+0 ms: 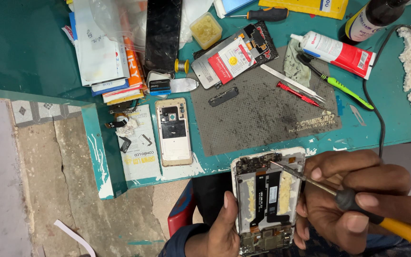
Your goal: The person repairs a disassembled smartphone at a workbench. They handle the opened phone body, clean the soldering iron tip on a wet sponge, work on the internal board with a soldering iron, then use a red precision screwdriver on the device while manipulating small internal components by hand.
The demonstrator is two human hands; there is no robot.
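An opened white phone frame (pixel 267 200) with its circuit boards exposed is held upright below the table edge. My left hand (pixel 222 226) grips its left side and bottom. My right hand (pixel 353 202) steadies the frame's right edge with its fingers and holds a yellow-handled screwdriver (pixel 357 205). The screwdriver's metal tip touches the upper board near the frame's top.
A grey work mat (pixel 262 112) lies on the teal table (pixel 34 43). A gold back cover (pixel 172 131), a battery and board (pixel 234 57), tweezers (pixel 293 83), red and green tools, a glue tube (pixel 336 50), a dark screen (pixel 162 33) and stacked packets (pixel 105 52) surround it.
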